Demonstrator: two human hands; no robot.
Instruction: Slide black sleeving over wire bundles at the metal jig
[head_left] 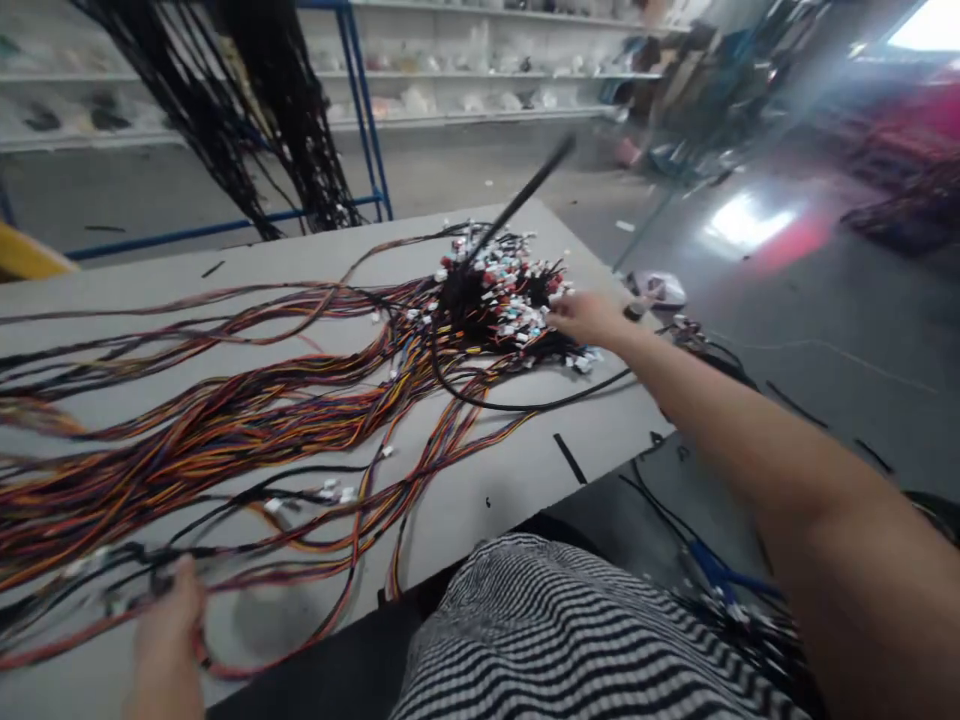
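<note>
Our left hand at 8 o'clock: blurred, fingers partly curled by black cables; we can't tell if it grips. Wires run from 9 o'clock across table to connectors, bunched near 12 o'clock. Our right hand on bunch's 4 o'clock side: fingers half-curled, touching connectors; we can't tell if any held.

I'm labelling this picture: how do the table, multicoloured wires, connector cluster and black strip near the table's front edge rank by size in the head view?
Largest to smallest, as they look there:
1. Table
2. Multicoloured wires
3. Connector cluster
4. Black strip
</note>
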